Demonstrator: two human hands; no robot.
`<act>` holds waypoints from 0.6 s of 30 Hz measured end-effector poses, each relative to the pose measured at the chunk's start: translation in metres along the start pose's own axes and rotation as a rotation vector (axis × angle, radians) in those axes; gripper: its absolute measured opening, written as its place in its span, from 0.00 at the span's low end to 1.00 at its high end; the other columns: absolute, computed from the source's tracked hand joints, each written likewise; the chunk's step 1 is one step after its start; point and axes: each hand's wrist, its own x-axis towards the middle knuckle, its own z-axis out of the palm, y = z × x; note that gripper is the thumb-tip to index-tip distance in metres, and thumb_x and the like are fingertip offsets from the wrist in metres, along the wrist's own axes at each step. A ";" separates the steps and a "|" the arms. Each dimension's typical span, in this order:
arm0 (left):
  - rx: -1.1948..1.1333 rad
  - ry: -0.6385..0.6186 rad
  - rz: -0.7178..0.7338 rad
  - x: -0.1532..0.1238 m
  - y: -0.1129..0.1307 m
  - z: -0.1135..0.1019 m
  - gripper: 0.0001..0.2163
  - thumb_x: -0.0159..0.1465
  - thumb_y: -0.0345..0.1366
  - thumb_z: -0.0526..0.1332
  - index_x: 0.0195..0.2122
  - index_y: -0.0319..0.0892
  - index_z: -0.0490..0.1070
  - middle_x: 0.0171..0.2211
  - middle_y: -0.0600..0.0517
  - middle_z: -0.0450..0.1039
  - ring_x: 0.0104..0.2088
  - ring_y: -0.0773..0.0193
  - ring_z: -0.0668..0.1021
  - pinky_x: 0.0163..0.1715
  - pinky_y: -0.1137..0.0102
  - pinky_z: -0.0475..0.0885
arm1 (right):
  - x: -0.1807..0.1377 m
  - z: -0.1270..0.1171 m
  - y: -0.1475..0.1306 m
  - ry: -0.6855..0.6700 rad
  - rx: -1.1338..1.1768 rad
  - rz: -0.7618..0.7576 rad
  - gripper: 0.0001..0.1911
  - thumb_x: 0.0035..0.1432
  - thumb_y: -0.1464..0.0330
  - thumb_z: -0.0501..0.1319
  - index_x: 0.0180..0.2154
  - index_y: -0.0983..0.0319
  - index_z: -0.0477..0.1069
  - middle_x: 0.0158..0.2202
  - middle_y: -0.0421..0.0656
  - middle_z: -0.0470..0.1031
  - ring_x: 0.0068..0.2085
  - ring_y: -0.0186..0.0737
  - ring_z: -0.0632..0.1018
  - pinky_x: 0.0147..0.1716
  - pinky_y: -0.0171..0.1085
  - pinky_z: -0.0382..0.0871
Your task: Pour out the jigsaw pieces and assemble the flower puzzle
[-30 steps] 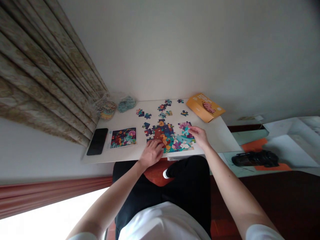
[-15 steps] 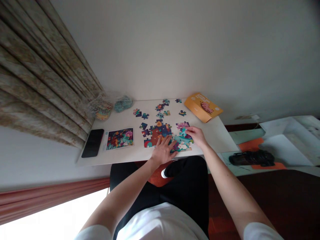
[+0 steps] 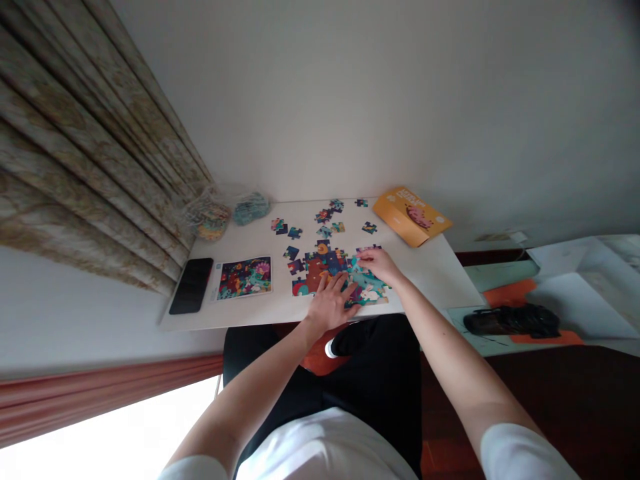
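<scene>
Left hand point(image 3: 330, 305): open, fingers spread flat on the part-built jigsaw puzzle point(image 3: 320, 265), steadying it rather than gripping.
Right hand point(image 3: 381, 264): curled, fingertips down on the puzzle's teal pieces point(image 3: 364, 280); whether it grasps one, I cannot tell.
Puzzle: under both hands, on the white table point(image 3: 430, 280).
Loose pieces point(image 3: 325, 217): just beyond both hands, spread apart face up, so each design shows.
Picture card point(image 3: 245, 278): left of the left hand, lying flat and within sight.
Orange box point(image 3: 410, 215): beyond the right hand, set aside.
</scene>
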 end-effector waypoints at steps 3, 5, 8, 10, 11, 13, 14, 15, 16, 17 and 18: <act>-0.002 -0.005 -0.002 0.000 0.000 0.000 0.26 0.71 0.53 0.59 0.66 0.46 0.69 0.68 0.40 0.65 0.70 0.45 0.66 0.70 0.42 0.56 | 0.001 0.001 -0.004 -0.013 -0.100 -0.008 0.08 0.50 0.70 0.67 0.34 0.60 0.84 0.30 0.43 0.84 0.30 0.43 0.82 0.28 0.36 0.76; -0.004 -0.006 -0.002 0.000 0.000 0.001 0.26 0.71 0.53 0.59 0.66 0.46 0.69 0.68 0.40 0.65 0.70 0.45 0.65 0.70 0.42 0.56 | 0.001 0.001 -0.006 -0.004 -0.180 -0.023 0.08 0.52 0.71 0.67 0.34 0.60 0.85 0.30 0.43 0.84 0.30 0.43 0.83 0.30 0.37 0.77; -0.006 -0.005 -0.002 0.000 -0.001 0.002 0.26 0.71 0.53 0.59 0.66 0.46 0.69 0.69 0.40 0.64 0.70 0.44 0.65 0.70 0.41 0.56 | 0.000 0.001 -0.010 -0.009 -0.278 -0.056 0.09 0.53 0.72 0.66 0.34 0.60 0.85 0.30 0.43 0.84 0.32 0.45 0.83 0.36 0.39 0.78; -0.003 -0.004 -0.003 0.000 -0.001 0.002 0.26 0.71 0.53 0.59 0.66 0.46 0.69 0.69 0.40 0.64 0.70 0.45 0.65 0.70 0.41 0.56 | 0.000 0.001 -0.012 -0.028 -0.333 -0.069 0.09 0.54 0.73 0.66 0.35 0.60 0.85 0.31 0.44 0.85 0.34 0.46 0.84 0.39 0.40 0.79; 0.001 -0.005 -0.004 0.000 0.000 0.002 0.26 0.71 0.53 0.58 0.66 0.46 0.68 0.69 0.41 0.65 0.70 0.45 0.65 0.70 0.42 0.56 | 0.001 0.001 -0.013 -0.039 -0.362 -0.075 0.10 0.55 0.73 0.65 0.36 0.60 0.85 0.32 0.44 0.85 0.35 0.46 0.85 0.40 0.40 0.79; 0.013 -0.009 -0.008 -0.001 0.000 0.001 0.26 0.72 0.54 0.57 0.66 0.47 0.68 0.69 0.42 0.65 0.70 0.46 0.65 0.71 0.43 0.56 | 0.001 0.001 -0.014 -0.053 -0.425 -0.084 0.11 0.56 0.74 0.65 0.39 0.61 0.85 0.35 0.46 0.86 0.37 0.45 0.85 0.43 0.40 0.78; 0.019 -0.013 -0.009 -0.001 0.000 0.001 0.26 0.72 0.54 0.57 0.66 0.48 0.68 0.69 0.43 0.65 0.70 0.46 0.65 0.71 0.43 0.56 | 0.001 0.001 -0.015 -0.060 -0.455 -0.088 0.11 0.57 0.74 0.65 0.40 0.61 0.85 0.37 0.47 0.86 0.38 0.45 0.85 0.44 0.39 0.78; 0.024 -0.017 -0.011 -0.001 0.001 0.000 0.26 0.72 0.54 0.56 0.66 0.48 0.68 0.69 0.43 0.65 0.70 0.47 0.65 0.71 0.44 0.55 | 0.001 0.001 -0.016 -0.065 -0.484 -0.090 0.11 0.58 0.74 0.65 0.41 0.61 0.85 0.38 0.47 0.86 0.39 0.45 0.85 0.45 0.39 0.77; 0.028 -0.019 -0.012 -0.001 0.001 0.000 0.26 0.72 0.54 0.56 0.66 0.48 0.68 0.69 0.43 0.65 0.70 0.47 0.65 0.71 0.44 0.55 | 0.001 0.001 -0.016 -0.067 -0.511 -0.090 0.11 0.58 0.75 0.65 0.41 0.61 0.85 0.39 0.47 0.86 0.40 0.44 0.85 0.46 0.39 0.77; 0.031 -0.020 -0.013 -0.001 0.001 0.000 0.26 0.72 0.54 0.56 0.66 0.47 0.68 0.69 0.42 0.65 0.70 0.47 0.65 0.71 0.44 0.55 | 0.001 0.001 -0.017 -0.067 -0.536 -0.091 0.12 0.59 0.75 0.65 0.42 0.61 0.85 0.40 0.47 0.86 0.41 0.44 0.85 0.47 0.39 0.77; 0.031 -0.019 -0.013 -0.001 0.001 -0.001 0.26 0.72 0.54 0.56 0.66 0.47 0.68 0.69 0.42 0.65 0.70 0.47 0.65 0.71 0.44 0.55 | 0.001 0.002 -0.017 -0.066 -0.559 -0.094 0.12 0.59 0.74 0.65 0.42 0.61 0.85 0.40 0.47 0.86 0.41 0.44 0.85 0.47 0.38 0.76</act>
